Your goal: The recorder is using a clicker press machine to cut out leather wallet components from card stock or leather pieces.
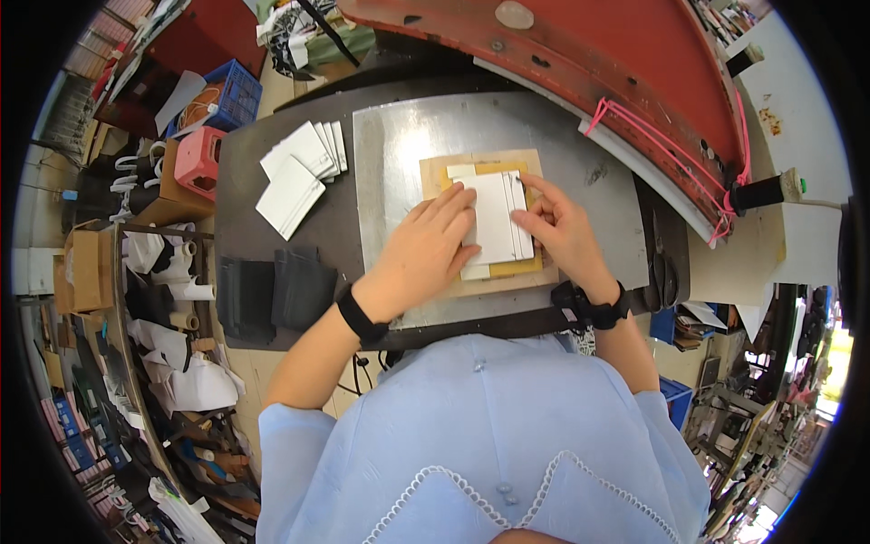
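A white rectangular panel (pixel 497 218) with dark lines along its right side lies on a yellow-edged template (pixel 509 268) over a tan board (pixel 435 172). My left hand (pixel 430 238) rests flat on the panel's left part, its fingers stretched out. At the panel's right edge, my right hand (pixel 562 227) is partly curled, with thumb and index finger gripping the edge. What lies under the panel is mostly hidden. Left of the metal plate (pixel 390 136), several similar white panels (pixel 288 201) are fanned out. Nearer me sit two stacks of black pieces (pixel 304 288).
A large red machine part (pixel 544 45) with pink cord (pixel 666 136) overhangs the table's far right. Black spools (pixel 766 192) stand on its right. Beyond the table's left edge are a pink stool (pixel 198 163), a blue crate (pixel 237 95) and a crowded shelf (pixel 122 317).
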